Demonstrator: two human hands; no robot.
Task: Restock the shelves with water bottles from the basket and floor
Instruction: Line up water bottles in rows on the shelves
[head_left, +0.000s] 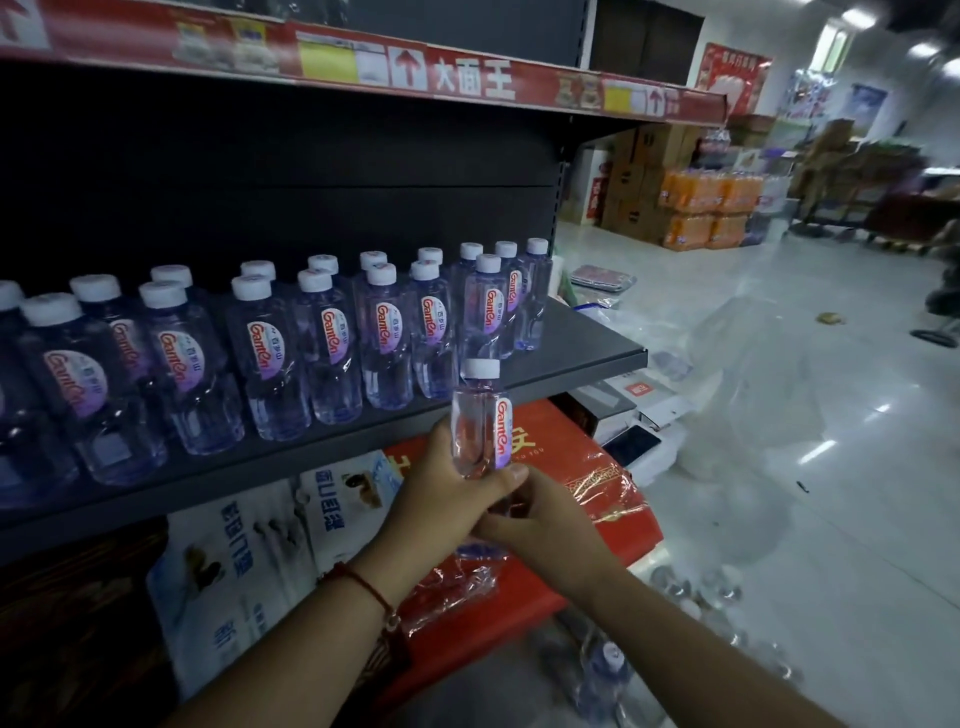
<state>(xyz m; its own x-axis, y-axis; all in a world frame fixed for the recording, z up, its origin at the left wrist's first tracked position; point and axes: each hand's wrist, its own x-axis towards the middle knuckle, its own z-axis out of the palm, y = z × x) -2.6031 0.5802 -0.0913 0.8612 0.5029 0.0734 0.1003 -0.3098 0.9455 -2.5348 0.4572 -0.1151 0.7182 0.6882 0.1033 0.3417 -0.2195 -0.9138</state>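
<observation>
Along the dark shelf (571, 340), rows of water bottles (332, 343) with white caps stand upright from its left end almost to its right end, two or three deep, labels facing out; the strip by the right edge is bare. Above them runs a red price strip (467, 78) on the front edge of the upper shelf. Under the shelf, at the left, lean white printed packs (244, 561), and beside them lies a red box (561, 519) wrapped in clear film. In front of the shelf's front edge, toward its right end, the left hand (441, 493) wraps its fingers round the lower body of a single bottle (480, 421), held upright with its cap level with the shelf board. The right hand (540, 514) comes in just beside it, thumb pressed against the bottle's base and fingers touching the left hand. Low on the floor at the right lie more bottles (691, 592), blurred. Far right, across the pale floor, stand stacked orange packs (711, 208) and cardboard boxes (639, 176).
</observation>
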